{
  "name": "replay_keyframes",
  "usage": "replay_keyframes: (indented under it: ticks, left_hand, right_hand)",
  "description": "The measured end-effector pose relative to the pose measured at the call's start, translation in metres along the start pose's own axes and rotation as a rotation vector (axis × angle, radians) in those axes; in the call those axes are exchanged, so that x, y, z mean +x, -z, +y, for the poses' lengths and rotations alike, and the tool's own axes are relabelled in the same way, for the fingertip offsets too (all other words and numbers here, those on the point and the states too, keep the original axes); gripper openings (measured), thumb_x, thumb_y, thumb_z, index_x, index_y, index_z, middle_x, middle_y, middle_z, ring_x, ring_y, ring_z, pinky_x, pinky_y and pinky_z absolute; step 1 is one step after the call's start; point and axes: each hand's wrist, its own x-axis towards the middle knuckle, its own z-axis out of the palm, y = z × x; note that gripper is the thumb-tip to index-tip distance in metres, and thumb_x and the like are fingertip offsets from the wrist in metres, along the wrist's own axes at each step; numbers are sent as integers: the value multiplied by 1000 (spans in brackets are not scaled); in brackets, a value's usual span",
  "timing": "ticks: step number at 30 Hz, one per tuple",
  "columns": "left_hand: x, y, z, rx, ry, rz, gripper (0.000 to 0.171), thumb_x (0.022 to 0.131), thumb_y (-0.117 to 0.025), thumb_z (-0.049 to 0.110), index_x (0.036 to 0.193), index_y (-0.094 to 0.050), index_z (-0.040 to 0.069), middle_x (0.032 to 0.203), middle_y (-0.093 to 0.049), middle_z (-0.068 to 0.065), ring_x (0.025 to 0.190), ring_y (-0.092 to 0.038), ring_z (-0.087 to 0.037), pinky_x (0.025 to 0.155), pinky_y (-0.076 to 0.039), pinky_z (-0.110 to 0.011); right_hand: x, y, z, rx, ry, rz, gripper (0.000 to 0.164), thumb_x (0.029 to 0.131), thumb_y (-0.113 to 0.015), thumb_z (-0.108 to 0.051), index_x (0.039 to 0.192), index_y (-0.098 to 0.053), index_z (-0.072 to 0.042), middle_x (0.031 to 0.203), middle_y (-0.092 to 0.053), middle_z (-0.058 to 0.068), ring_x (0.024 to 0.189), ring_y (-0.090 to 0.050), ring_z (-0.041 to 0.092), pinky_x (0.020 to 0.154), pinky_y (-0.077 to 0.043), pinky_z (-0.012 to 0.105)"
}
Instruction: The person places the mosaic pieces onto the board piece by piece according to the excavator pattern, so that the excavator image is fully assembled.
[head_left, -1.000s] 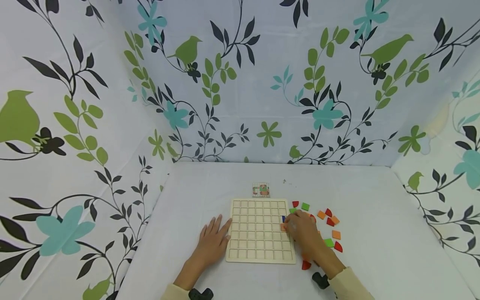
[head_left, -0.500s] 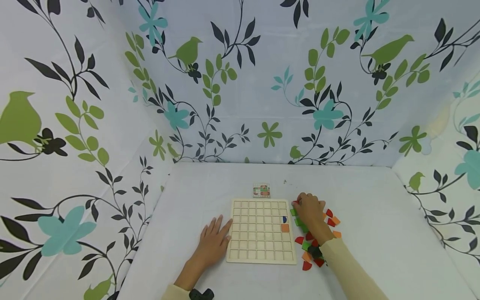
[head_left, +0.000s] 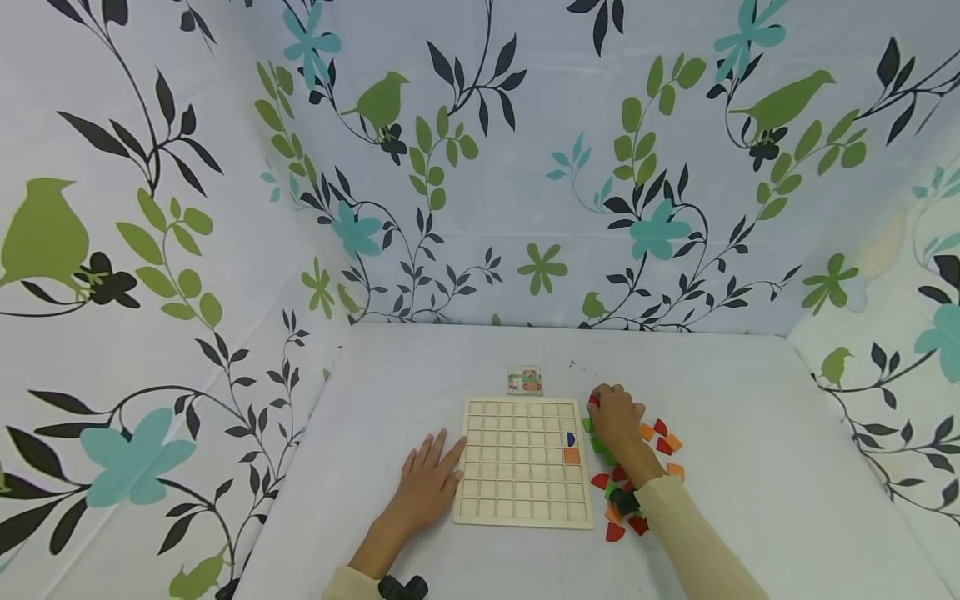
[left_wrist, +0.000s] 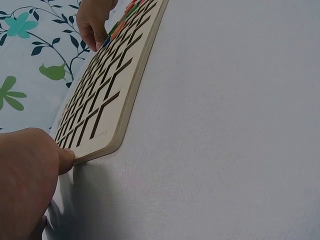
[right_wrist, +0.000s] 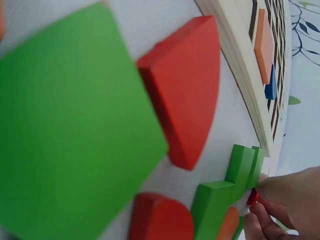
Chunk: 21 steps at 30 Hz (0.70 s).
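My right hand (head_left: 617, 417) is beyond the board's upper right corner, pinching a small red piece (right_wrist: 253, 196) between thumb and fingers. The wooden grid board (head_left: 517, 475) lies flat on the white table, its cells bare but for two near the right edge. One holds a dark blue rounded piece (head_left: 572, 439), and just below it an orange square (head_left: 572, 456) fills another. My left hand (head_left: 427, 483) rests at the board's left side with fingers extended, the thumb (left_wrist: 66, 161) touching the board's edge.
Loose green, red and orange pieces lie right of the board, among them a green square (right_wrist: 75, 120) and a red quarter-round (right_wrist: 187, 90), partly under the right forearm. Behind the board lies a small patterned card (head_left: 524, 381). A printed curtain (head_left: 480, 167) hangs behind the table.
My right hand has left the blue piece in its cell and moved away from the board, up and right, to the red piece it now pinches. My left hand stays put.
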Motion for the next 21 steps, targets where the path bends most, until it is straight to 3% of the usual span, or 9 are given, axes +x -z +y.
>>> replay_keyframes:
  ticks: [7, 14, 17, 21]
  left_hand:
    - [1, -1, 0, 0, -1, -6, 52, 111, -50, 29, 162, -45, 18, 171, -30, -22, 158, -24, -48, 122, -20, -72]
    - [0, -1, 1, -7, 4, -11, 52, 111, -50, 28, 162, -45, 18, 171, -30, -22, 158, -24, -48, 122, -20, -72]
    - [0, -1, 1, -6, 5, -10, 52, 111, -50, 28, 162, -45, 17, 171, -30, -22, 158, -24, -48, 122, -20, -72]
    - [0, 1, 1, -4, 4, -8, 52, 111, -50, 28, 162, -44, 17, 171, -30, -22, 158, -23, -48, 122, -19, -72]
  right_hand:
    - [-8, 7, 1, -34, 71, -13, 30, 101, -73, -20, 123, -67, 0, 117, -65, 21, 104, -60, 38, 87, -40, 55]
    - [-36, 17, 4, -50, 167, 13, 30, 98, -77, -18, 121, -69, -1, 113, -68, 19, 102, -64, 38, 81, -45, 55]
    - [-54, 20, 3, -12, 198, -37, 32, 97, -79, -19, 123, -70, -2, 111, -71, 15, 103, -67, 34, 83, -50, 54]
    - [-75, 22, -3, 38, 190, -113, 34, 94, -82, -20, 122, -70, -4, 104, -72, 6, 92, -65, 23, 87, -47, 52]
